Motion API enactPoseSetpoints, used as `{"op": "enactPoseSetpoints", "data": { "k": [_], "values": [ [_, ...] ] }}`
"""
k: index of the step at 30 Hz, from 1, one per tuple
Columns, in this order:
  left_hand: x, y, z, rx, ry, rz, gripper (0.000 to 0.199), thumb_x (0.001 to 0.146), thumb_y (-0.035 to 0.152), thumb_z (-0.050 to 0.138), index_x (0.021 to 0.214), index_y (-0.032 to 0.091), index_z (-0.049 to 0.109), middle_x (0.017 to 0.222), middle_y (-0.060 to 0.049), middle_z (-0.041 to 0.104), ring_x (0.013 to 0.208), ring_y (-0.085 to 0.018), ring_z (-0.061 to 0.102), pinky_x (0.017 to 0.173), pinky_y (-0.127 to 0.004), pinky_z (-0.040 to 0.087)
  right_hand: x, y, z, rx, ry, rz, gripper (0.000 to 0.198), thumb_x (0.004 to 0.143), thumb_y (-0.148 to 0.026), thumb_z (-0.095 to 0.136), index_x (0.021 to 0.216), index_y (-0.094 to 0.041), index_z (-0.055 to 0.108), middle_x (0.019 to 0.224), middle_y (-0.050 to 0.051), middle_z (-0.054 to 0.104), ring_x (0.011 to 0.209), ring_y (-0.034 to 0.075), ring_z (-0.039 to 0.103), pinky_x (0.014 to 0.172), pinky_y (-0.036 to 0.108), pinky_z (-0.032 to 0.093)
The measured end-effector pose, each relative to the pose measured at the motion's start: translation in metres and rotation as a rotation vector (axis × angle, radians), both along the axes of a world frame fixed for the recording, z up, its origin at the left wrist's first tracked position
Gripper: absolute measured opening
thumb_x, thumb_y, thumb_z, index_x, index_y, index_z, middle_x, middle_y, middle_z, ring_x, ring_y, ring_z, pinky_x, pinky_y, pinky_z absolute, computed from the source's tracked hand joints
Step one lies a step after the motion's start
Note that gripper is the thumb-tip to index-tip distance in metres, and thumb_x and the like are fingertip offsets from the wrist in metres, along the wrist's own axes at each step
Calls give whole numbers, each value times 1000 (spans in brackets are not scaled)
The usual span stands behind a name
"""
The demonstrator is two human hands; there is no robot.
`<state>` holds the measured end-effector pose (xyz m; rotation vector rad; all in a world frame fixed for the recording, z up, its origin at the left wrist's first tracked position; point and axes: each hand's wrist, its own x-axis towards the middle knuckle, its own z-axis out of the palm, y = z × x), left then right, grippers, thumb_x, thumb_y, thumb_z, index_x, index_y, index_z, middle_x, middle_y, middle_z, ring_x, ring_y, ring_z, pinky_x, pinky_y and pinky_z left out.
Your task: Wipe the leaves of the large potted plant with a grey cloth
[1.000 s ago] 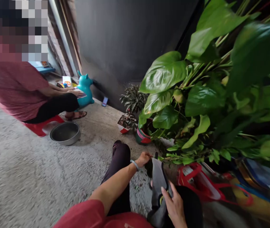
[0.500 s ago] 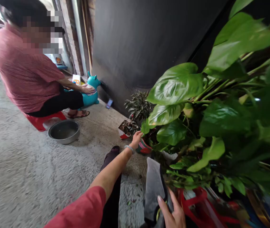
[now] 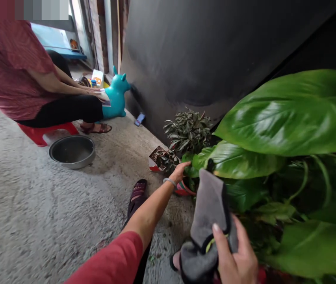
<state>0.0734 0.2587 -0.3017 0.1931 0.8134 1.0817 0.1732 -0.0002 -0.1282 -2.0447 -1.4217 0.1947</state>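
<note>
Grips a grey, black-edged fabric piece in the right fingers. Has the left fingers at a glossy green leaf; cannot tell whether pinching. Just below those, a round red-and-green pot; just beyond, a white-and-red angular pot of brown soil; well left, a round grey basin, dark inside.

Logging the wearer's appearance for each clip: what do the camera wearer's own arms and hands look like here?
The left hand is ungloved, with a smooth, pale grey bangle around its wrist. A plain red sleeve ends near the elbow. The right hand is also ungloved; its sleeve is out of view.
</note>
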Motion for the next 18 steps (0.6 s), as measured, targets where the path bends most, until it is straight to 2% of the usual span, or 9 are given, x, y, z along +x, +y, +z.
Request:
{"op": "enactPoseSetpoints", "data": {
  "k": [3,5,7,9,11,13,16,18],
  "values": [
    [-8,-8,12,189,-197,-70,40,75,44,82,97,12,75,91,-11,77,84,-23,71,79,-35,56,-14,45,17,171,-80,-65,82,78,-72,56,133,-12,66,122,24,73,112,40,69,93,48,54],
    [-13,-14,18,286,-227,-51,41,71,46,86,93,13,74,87,-8,76,79,-20,69,76,-33,55,-17,69,13,135,-75,-53,86,77,-69,52,134,-7,65,122,27,72,113,43,68,95,52,52],
    [-13,-18,22,325,-164,10,42,63,44,92,83,14,72,79,-4,73,70,-16,65,71,-29,53,-16,78,-1,17,-41,-17,88,74,-67,49,133,-4,65,122,29,71,114,44,67,97,53,51],
    [-9,-20,26,320,-69,58,43,55,41,96,75,14,69,69,0,69,63,-13,61,65,-25,50,-12,72,-14,-69,-9,8,86,73,-68,49,131,-7,66,124,28,71,116,43,66,100,52,50],
    [-4,-21,28,292,-3,62,43,52,39,97,70,13,68,63,1,65,58,-12,58,61,-24,47,-9,61,-17,-73,15,-2,84,74,-69,52,131,-10,67,125,25,71,117,41,66,101,50,50],
    [0,-22,31,255,8,45,40,52,36,96,69,13,68,62,1,65,57,-12,58,59,-25,46,-8,58,-11,3,24,-51,83,76,-71,55,132,-11,66,125,24,72,116,41,67,100,50,50],
    [-2,-23,32,210,5,63,34,55,31,94,68,14,67,63,1,65,57,-12,57,58,-25,45,-9,76,0,180,0,-127,85,76,-70,57,136,-9,62,126,26,70,115,40,67,100,50,50],
    [-7,-23,32,196,31,83,33,57,30,92,65,15,64,60,2,63,56,-11,54,56,-24,42,-11,89,-4,164,-7,-136,85,74,-67,56,133,-7,64,124,28,70,114,42,67,99,52,50]
  ]
}}
